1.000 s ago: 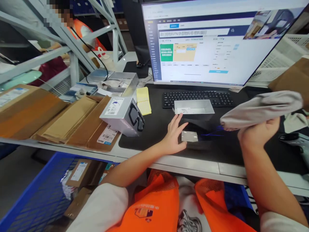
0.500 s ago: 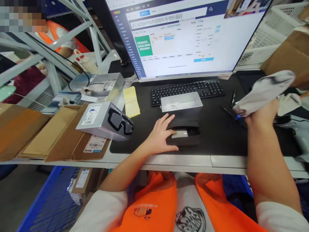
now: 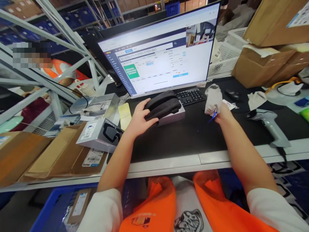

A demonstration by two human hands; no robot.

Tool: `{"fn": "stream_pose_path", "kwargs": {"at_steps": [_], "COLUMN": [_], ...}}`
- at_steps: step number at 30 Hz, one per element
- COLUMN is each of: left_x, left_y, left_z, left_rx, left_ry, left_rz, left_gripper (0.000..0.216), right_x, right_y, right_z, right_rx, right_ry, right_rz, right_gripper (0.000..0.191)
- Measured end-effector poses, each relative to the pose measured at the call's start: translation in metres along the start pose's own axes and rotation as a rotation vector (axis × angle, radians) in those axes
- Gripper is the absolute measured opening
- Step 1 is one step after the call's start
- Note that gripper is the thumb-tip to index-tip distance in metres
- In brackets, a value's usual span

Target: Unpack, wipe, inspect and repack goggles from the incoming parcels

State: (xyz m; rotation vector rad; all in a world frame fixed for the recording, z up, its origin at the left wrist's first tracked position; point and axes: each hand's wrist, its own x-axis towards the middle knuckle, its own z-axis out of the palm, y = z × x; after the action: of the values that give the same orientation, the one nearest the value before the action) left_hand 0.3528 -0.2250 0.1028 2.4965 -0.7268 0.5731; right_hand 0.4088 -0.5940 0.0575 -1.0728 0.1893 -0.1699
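Left hand (image 3: 140,119) gripping left end of black case (image 3: 161,103), middle of frame. Case in front of silver tray (image 3: 172,118), hiding much of it; cannot tell whether they touch. Right hand (image 3: 224,113) closed round grey pouch (image 3: 213,96), right of centre, fingers mostly hidden; blue cord (image 3: 212,116) at pouch's lower end. Keyboard (image 3: 191,96) between case and pouch, monitor (image 3: 154,64) above. Printed box (image 3: 96,135) and yellow notepad (image 3: 124,114) left of centre. Scanner (image 3: 269,122) on table (image 3: 173,168), right side. Co-worker (image 3: 67,72) in orange vest, upper left.
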Motion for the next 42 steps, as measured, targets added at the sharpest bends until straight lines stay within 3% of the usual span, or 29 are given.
{"fn": "stream_pose_path", "kwargs": {"at_steps": [4,6,9,14,16,19,21,23,26,28,29,32,37,40,42], "left_x": [0.039,0.048,0.05,0.039,0.035,0.028,0.023,0.02,0.018,0.019,0.019,0.017,0.016,0.019,0.021], "left_y": [-0.022,-0.021,0.008,0.078,0.089,0.087,0.079,0.072,0.064,0.062,0.063,0.068,0.068,0.064,0.062], "left_z": [0.025,0.034,0.039,0.052,0.059,0.064,0.061,0.055,0.044,0.04,0.041,0.046,0.044,0.032,0.028], "left_rx": [-0.052,-0.071,-0.078,-0.128,-0.197,-0.373,-0.464,-0.517,-0.572,-0.623,-0.65,-0.687,-0.571,-0.551,-0.568], "left_ry": [-0.167,-0.189,-0.03,0.129,0.182,0.319,0.407,0.445,0.414,0.314,0.245,0.047,-0.181,-0.272,-0.244], "left_rz": [-0.041,-0.046,0.071,0.51,0.538,0.404,0.241,0.091,-0.02,-0.013,0.007,0.071,0.19,0.243,0.201], "left_gripper": [0.043,0.053,0.056,0.057,0.045,0.028,0.027,0.034,0.046,0.051,0.052,0.055,0.063,0.042,0.029], "right_x": [-0.015,-0.019,-0.025,-0.054,-0.07,-0.085,-0.087,-0.086,-0.09,-0.1,-0.107,-0.119,-0.108,-0.098,-0.097], "right_y": [-0.001,0.001,0.006,0.012,0.013,0.018,0.021,0.02,0.012,0.006,0.004,0.008,0.028,0.038,0.041], "right_z": [0.012,0.015,0.02,0.035,0.041,0.044,0.041,0.037,0.036,0.043,0.048,0.062,0.056,0.043,0.04], "right_rx": [0.005,-0.001,-0.002,-0.041,-0.057,-0.201,-0.444,-0.666,-0.764,-0.783,-0.809,-0.896,-0.87,-0.848,-0.822], "right_ry": [-0.044,-0.062,-0.112,-0.226,-0.282,-0.468,-0.535,-0.43,-0.268,-0.354,-0.425,-0.54,-0.418,-0.333,-0.331], "right_rz": [0.165,0.222,0.275,0.356,0.376,0.362,0.229,-0.06,-0.536,-0.726,-0.784,-0.833,-0.827,-0.818,-0.837], "right_gripper": [0.038,0.031,0.02,0.01,0.009,0.026,0.043,0.051,0.039,0.023,0.024,0.032,0.008,0.007,0.01]}}
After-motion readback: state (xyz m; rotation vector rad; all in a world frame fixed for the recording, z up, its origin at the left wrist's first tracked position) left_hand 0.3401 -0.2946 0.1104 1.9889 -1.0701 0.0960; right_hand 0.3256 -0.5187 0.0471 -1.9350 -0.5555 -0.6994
